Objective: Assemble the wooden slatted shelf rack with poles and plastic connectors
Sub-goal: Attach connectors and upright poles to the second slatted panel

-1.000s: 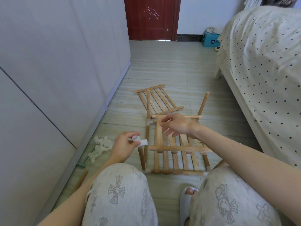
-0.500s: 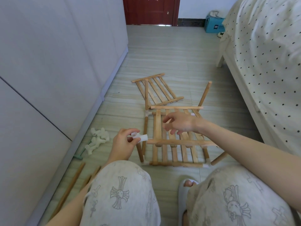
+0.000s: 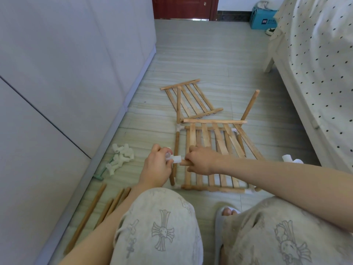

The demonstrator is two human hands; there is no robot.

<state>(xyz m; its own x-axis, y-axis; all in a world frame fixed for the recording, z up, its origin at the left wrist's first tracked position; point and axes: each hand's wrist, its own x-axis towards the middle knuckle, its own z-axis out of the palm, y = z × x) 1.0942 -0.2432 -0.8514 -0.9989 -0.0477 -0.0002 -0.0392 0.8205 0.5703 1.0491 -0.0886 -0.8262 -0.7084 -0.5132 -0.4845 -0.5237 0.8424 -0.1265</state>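
The left hand pinches a white plastic connector, its fingertips hiding most of the piece. The right hand curls round the end of a wooden pole, which points into the connector; the fist covers the rest of the pole. Behind the hands the half-built rack lies on the floor, the right forearm crossing its slats. A loose slatted shelf lies beyond it. Spare connectors and poles sit by the wall, the poles partly behind the left arm.

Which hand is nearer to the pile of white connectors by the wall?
Left. The left hand is just right of the pile of white connectors; the right hand is farther right, over the rack.
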